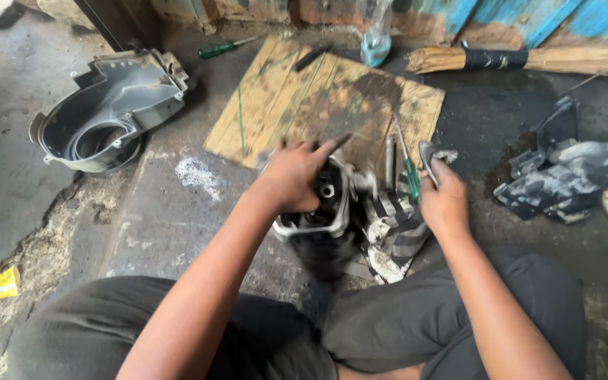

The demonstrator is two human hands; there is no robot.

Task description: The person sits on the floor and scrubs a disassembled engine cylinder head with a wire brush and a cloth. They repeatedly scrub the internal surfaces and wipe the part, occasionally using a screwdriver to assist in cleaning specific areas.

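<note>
I see a dark metal engine part [321,222] on the floor [163,211] just in front of my crossed legs, its rim pale and its body black; motion blur hides finer detail. My left hand [295,177] lies on top of it, fingers [332,146] wrapped over the upper edge and grasping it, with the index finger stretched forward. A striped rag [392,236] lies touching the part on its right side. My right hand [445,200] rests at the far edge of that rag, fingers clenched on a small grey metal piece [428,156]. Between the two hands lie a green-handled screwdriver [409,172] and, just beside it, a thin metal rod [388,158]. Beyond them a stained wooden board [304,98] lies flat on the floor. A second green screwdriver [223,48] lies past its far left corner, and a clear plastic bottle [376,35] stands at its far edge. A grey plastic housing [107,109] lies well apart to the left. A straw broom [529,60] lies along the blue wall, and crumpled dark plastic [561,176] lies to the right.
</note>
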